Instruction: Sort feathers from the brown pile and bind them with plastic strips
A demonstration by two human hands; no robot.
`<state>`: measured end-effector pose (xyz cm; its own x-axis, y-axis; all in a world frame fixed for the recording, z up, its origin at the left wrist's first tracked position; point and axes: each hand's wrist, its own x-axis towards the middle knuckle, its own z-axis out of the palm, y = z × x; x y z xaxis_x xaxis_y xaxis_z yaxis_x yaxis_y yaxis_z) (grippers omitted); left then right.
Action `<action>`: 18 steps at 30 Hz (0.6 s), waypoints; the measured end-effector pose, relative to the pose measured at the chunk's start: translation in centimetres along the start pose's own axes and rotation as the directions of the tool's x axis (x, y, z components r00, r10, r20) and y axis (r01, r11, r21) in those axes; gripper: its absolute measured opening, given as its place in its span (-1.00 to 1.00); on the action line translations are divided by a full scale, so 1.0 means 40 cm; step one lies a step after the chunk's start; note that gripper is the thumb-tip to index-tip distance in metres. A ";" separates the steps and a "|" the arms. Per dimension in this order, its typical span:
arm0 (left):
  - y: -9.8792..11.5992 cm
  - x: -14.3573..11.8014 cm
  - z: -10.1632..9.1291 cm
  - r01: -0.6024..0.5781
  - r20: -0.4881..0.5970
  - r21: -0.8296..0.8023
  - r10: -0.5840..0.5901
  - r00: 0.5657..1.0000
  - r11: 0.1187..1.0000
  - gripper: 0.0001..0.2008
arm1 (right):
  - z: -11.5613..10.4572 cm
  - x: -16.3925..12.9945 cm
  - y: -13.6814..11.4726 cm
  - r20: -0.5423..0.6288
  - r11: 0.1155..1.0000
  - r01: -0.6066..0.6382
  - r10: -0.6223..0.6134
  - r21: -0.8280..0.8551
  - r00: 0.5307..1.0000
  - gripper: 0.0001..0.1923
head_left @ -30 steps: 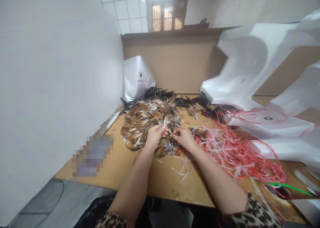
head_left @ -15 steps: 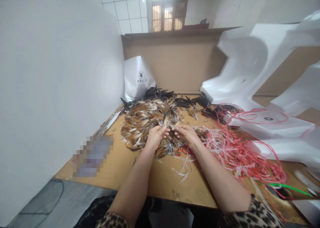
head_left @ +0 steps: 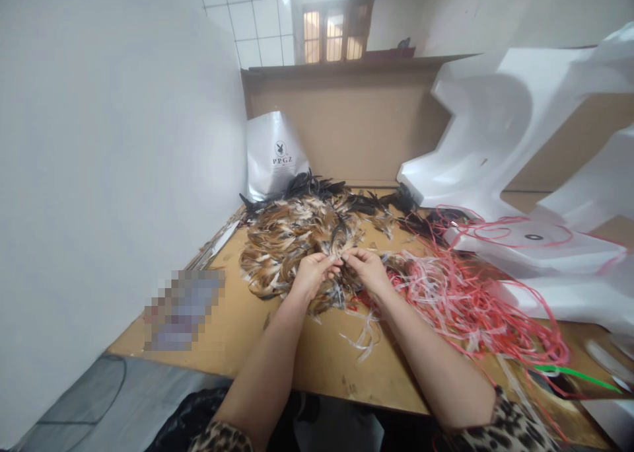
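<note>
My left hand (head_left: pixel 317 271) is closed in a pinch over the near right side of a heap of brown, cream and black feathers (head_left: pixel 277 237). Close beside it, my right hand (head_left: pixel 364 267) pinches too, its fingertips almost meeting the left ones. Between them rises a small bunch of feathers (head_left: pixel 339 235) with pale and dark vanes, gripped at its lower end. Which quills each hand holds is hidden by the fingers. Thin white strips (head_left: pixel 365 336) lie on the table just below the right wrist.
A tangle of pink and white plastic strips (head_left: pixel 475 300) spreads to the right, beside white foam pieces (head_left: pixel 539 240). Behind the heap stand a white bag (head_left: pixel 275 154) and a cardboard panel (head_left: pixel 366 121). A white wall (head_left: pixel 123 141) bounds the left. A blurred patch covers something at left.
My hands have drawn slightly closer together at the fingertips. The feather bunch between them has shifted and tilted a little. The heap and the strips look much the same.
</note>
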<state>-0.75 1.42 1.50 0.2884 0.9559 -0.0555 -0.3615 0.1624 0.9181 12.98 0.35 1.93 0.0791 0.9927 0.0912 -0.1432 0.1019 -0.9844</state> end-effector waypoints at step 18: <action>-0.007 0.007 -0.001 -0.067 0.029 0.006 0.067 0.997 0.998 -0.77 | -0.003 -0.006 -0.026 0.052 0.995 -0.012 0.018 -0.101 0.998 -0.76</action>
<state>-0.60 1.64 1.21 0.2893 0.9571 0.0173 -0.3744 0.0966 0.9222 13.23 0.01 2.92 0.0247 0.9964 0.0815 -0.0442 0.0825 -0.9956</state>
